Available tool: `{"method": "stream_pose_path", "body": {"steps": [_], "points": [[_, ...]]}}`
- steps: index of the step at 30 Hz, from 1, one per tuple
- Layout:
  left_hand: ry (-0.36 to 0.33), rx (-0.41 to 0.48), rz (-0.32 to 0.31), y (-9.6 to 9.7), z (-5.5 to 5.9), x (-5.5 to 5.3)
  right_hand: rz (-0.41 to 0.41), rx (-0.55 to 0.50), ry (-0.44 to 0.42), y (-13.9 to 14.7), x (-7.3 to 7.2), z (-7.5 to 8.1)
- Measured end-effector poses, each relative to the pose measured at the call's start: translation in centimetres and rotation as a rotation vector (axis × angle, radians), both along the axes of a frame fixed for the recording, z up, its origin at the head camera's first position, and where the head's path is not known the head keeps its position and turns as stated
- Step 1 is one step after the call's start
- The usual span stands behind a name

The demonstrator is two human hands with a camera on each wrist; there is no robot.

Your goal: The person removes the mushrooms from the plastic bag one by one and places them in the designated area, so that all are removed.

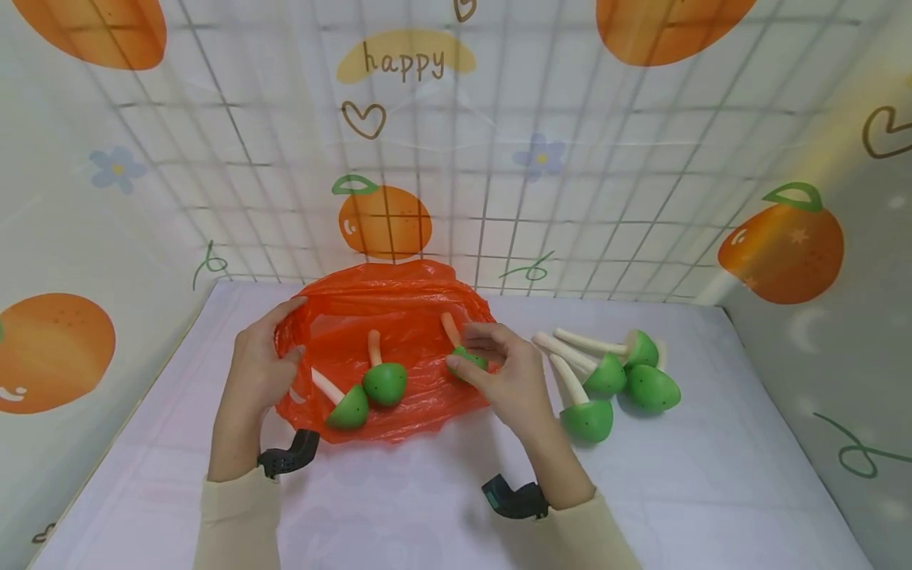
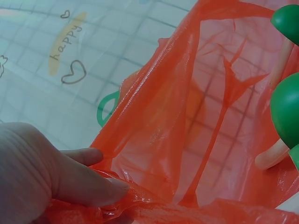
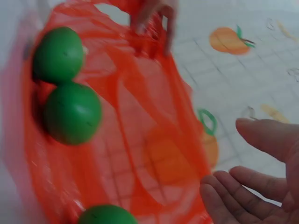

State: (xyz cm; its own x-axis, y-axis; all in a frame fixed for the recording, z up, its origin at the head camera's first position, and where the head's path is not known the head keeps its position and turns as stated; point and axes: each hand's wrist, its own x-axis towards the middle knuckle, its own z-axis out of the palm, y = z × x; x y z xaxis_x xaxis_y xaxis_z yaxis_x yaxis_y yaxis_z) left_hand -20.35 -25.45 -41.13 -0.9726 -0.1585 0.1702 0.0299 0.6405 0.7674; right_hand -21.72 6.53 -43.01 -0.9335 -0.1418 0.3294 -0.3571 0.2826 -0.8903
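A red plastic bag point(image 1: 416, 277) lies with its mouth toward me. My left hand point(image 1: 258, 370) grips its left rim; in the left wrist view the thumb point(image 2: 100, 189) presses bunched film. Two green-capped toy mushrooms, one nearer the left point(image 1: 349, 408) and one beside it point(image 1: 385, 385), lie at the bag's front with stems pointing inward. A third mushroom point(image 1: 476, 359) lies at the right side, partly behind my right hand point(image 1: 509, 378). In the right wrist view, the right hand's fingers point(image 3: 243, 200) are extended and the thumb stands apart, with nothing between them.
Several more green-capped mushrooms point(image 1: 587, 421) with pale stems lie in a loose group on the white tabletop point(image 1: 399, 507), right of my right hand. Behind the bag rises a wire grid covered by a printed sheet point(image 1: 456, 142). Printed side sheets point(image 1: 819, 356) flank the table.
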Motion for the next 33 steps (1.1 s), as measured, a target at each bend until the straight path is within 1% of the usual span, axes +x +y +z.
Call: {"method": "stream_pose_path", "body": {"steps": [6,10,14,17,22,28,33], "points": [[0.010,-0.014,0.003,-0.1,0.0,0.0,0.020,-0.027,-0.054,-2.6,0.2,-1.6],[0.016,-0.014,-0.001,-0.1,0.0,-0.1,0.020,-0.005,-0.051,-3.8,0.2,-3.0],[0.024,-0.012,-0.002,-0.1,0.0,-0.2,0.020,0.035,-0.078,-4.8,0.0,-4.4],[0.027,-0.014,0.000,-0.2,-0.1,-0.3,0.019,0.050,-0.106,-5.3,-0.1,-5.1],[0.025,-0.017,0.005,-0.4,-0.3,-0.3,0.041,0.046,-0.118,-5.9,-0.2,-5.8],[0.027,-0.015,0.004,-0.5,-0.4,-0.3,0.053,0.058,-0.163,-6.2,-0.3,-6.3],[0.025,-0.018,0.002,-0.4,-0.3,-0.3,0.055,0.049,-0.186,-6.6,-0.5,-6.8]]}}
